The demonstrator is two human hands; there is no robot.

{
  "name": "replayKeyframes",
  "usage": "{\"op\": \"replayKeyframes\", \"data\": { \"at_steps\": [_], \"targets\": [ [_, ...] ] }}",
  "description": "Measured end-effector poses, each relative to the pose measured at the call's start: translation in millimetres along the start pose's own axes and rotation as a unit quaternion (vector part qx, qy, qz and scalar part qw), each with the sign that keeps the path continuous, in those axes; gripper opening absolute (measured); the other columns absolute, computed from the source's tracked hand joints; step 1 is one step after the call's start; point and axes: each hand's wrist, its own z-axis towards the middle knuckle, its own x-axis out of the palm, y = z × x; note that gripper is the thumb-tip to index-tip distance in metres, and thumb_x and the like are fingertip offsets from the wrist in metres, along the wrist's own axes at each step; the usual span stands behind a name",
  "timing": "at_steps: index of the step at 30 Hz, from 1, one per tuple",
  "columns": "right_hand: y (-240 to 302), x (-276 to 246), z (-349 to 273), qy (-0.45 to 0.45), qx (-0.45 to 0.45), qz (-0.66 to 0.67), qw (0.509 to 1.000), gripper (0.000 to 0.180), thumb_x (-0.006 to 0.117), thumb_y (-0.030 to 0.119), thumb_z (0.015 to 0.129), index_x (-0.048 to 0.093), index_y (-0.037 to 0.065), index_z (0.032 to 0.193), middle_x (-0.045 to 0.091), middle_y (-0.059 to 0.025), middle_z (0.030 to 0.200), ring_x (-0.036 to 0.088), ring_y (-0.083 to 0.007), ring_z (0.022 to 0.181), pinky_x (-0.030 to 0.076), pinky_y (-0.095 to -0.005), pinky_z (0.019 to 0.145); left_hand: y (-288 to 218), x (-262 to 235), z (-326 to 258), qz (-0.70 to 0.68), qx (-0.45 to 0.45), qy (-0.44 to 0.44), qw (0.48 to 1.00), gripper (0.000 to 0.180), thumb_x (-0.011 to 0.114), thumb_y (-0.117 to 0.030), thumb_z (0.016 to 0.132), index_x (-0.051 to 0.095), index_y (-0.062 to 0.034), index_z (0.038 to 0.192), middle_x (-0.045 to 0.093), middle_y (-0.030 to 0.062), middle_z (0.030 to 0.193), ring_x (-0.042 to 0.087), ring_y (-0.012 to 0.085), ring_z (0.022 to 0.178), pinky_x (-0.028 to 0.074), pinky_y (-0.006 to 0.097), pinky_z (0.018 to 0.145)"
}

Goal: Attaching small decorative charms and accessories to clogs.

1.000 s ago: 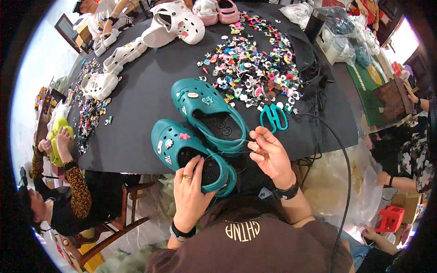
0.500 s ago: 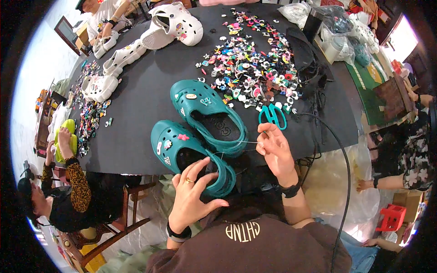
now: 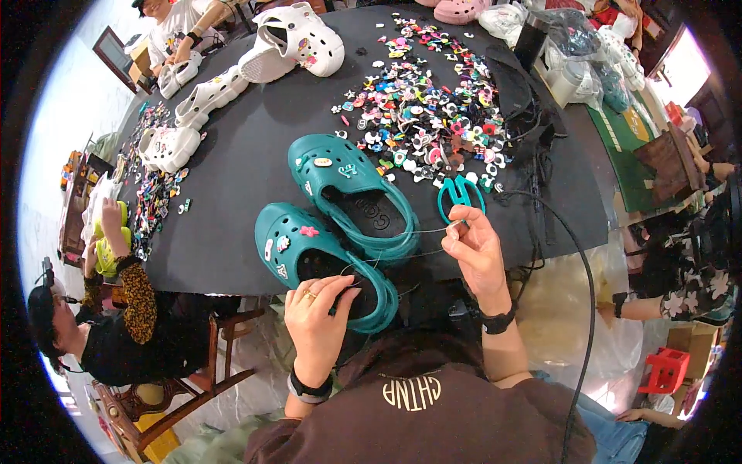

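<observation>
Two teal clogs, a far one (image 3: 321, 158) and a near one (image 3: 282, 232), lie side by side near the table edge, decorated with small charms. A thin pale cord (image 3: 425, 231) runs at their heel straps. My right hand (image 3: 481, 267), right of the clogs, pinches one length of it between thumb and fingertips. Over the near clog's opening, my left hand (image 3: 315, 325) is closed in a pinch on another looping length. Just beyond my right hand lie teal-handled scissors (image 3: 461, 199); their blades cannot be made out.
A heap of colourful shoe charms (image 3: 433, 108) spreads over the black table (image 3: 239, 155). White clogs (image 3: 309, 46) stand at the far left, near more charms (image 3: 151, 185). A black cable (image 3: 576, 247) hangs at my right. Another person (image 3: 116, 325) handles a yellow-green clog on the left.
My left hand has closed from spread fingers into a pinch on the cord. My right hand has moved slightly right, and more cord shows between the hands. The clogs barely shifted.
</observation>
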Motion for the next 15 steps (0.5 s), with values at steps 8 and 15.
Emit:
{"op": "replayKeyframes", "data": {
  "at_steps": [8,15],
  "targets": [
    [-11.5,2.2,3.4,-0.142,-0.205,-0.298,0.921,0.014,0.062,-0.001,0.080,0.060,0.005,0.093,0.049,-0.0031,0.089,0.047,-0.0100,0.075,0.041,-0.0225,0.067,1.3,4.0,0.9,0.079,0.108,0.029,0.991,0.014,0.071,-0.010,0.066,0.065,-0.0110,0.078,0.063,0.0000,0.100,0.058,0.0203,0.097,0.040,0.033,0.078],
    [-13.8,0.4,1.3,-0.152,-0.305,-0.510,0.790,0.018,0.062,-0.002,0.079,0.062,0.005,0.096,0.053,-0.0084,0.092,0.053,-0.0194,0.074,0.046,-0.0283,0.067,-5.6,-6.7,-0.6,0.020,0.047,-0.047,0.998,0.009,0.067,-0.008,0.071,0.058,-0.0082,0.070,0.062,0.0053,0.092,0.057,0.0234,0.098,0.040,0.033,0.079]
  ]
}}
